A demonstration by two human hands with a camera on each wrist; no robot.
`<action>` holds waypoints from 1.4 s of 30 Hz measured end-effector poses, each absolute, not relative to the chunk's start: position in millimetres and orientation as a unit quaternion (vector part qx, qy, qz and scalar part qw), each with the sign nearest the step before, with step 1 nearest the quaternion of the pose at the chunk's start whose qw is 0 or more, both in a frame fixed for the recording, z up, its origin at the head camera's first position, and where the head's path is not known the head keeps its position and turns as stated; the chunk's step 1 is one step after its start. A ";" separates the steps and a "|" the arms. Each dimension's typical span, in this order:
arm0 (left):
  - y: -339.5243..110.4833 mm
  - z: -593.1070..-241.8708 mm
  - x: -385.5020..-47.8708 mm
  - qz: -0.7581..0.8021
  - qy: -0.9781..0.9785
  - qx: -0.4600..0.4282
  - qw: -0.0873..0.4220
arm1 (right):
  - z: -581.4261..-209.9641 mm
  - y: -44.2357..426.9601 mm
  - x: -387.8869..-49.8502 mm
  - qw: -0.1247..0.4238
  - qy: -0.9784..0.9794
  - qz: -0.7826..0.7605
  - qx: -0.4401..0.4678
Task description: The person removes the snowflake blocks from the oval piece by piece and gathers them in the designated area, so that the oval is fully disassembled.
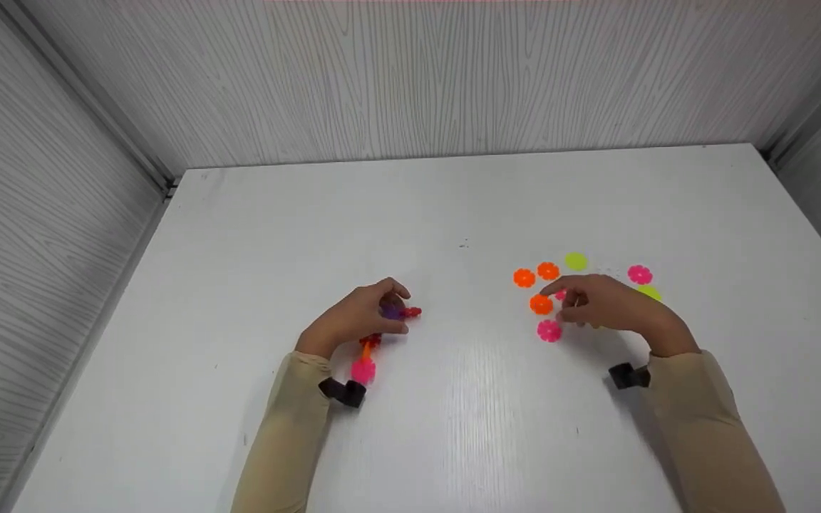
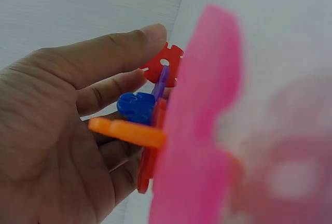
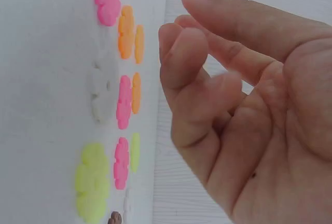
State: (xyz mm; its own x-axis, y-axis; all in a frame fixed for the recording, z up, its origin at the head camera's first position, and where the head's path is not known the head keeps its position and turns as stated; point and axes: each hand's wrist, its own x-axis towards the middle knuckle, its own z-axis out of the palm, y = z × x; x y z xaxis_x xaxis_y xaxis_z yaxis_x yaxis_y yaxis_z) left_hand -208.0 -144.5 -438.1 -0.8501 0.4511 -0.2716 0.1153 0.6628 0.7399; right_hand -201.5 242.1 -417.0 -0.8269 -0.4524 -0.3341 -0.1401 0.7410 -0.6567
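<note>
My left hand holds a joined chain of notched plastic flower discs just above the table. In the left wrist view the thumb and fingers are around a red disc at the chain's far end. A purple disc, a blue disc and an orange disc follow, and a large blurred pink disc is nearest the camera. My right hand hovers over loose discs with bent fingers and nothing visible in its grasp. An orange disc and a pink disc lie nearest its fingertips.
More loose discs lie around the right hand: orange, yellow and pink. A transparent disc and a brown disc show in the right wrist view. Grained panels border the white table.
</note>
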 end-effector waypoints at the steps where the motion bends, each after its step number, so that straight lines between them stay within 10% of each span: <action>1: -145.0 -438.1 -207.9 0.374 0.886 0.161 0.222 | -416.5 242.8 -201.5 0.241 0.900 -0.323 -0.165; 42: -100.4 -430.2 -190.8 0.390 0.874 0.225 0.184 | -409.2 190.4 -178.0 0.180 0.872 -0.370 -0.264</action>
